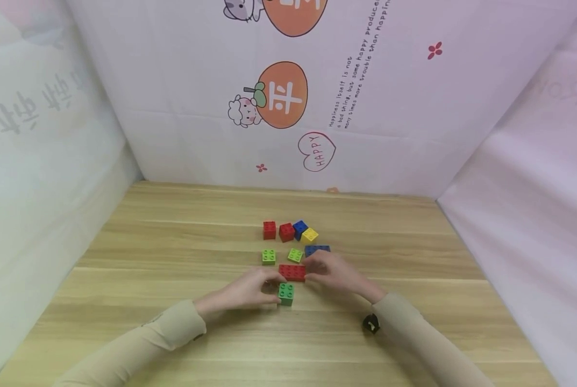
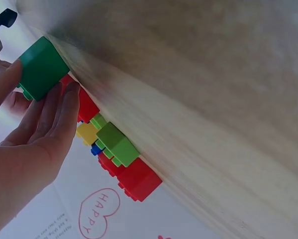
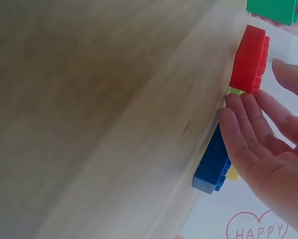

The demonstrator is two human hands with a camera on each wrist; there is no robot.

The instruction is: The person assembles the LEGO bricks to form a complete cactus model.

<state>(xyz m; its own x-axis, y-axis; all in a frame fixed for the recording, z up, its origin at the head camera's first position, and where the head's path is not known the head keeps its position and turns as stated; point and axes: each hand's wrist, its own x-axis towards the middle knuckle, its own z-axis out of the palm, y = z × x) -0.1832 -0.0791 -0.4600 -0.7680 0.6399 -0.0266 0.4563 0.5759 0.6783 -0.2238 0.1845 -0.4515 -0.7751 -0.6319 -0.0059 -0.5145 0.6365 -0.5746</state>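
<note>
My left hand [image 1: 249,289] pinches a green building block [image 1: 286,293] between thumb and fingers. In the left wrist view that green block [image 2: 43,68] sits between the thumb and the fingertips. Just behind it lies a long red block [image 1: 292,272], studs up. My right hand [image 1: 334,271] is at the red block's right end, its fingers relaxed and the thumb apart from them. In the right wrist view its fingertips are close to the red block [image 3: 249,59]; whether they touch is unclear. A long blue block [image 1: 317,250] is partly hidden behind the right hand.
Two lime blocks, one left [image 1: 268,257] and one right [image 1: 295,255], lie behind the red one. Farther back are two red cubes [image 1: 269,230], a small blue block [image 1: 300,229] and a yellow block [image 1: 310,235]. A small black object [image 1: 371,323] shows beside the right sleeve. Printed white sheets [image 1: 196,145] enclose the wooden table.
</note>
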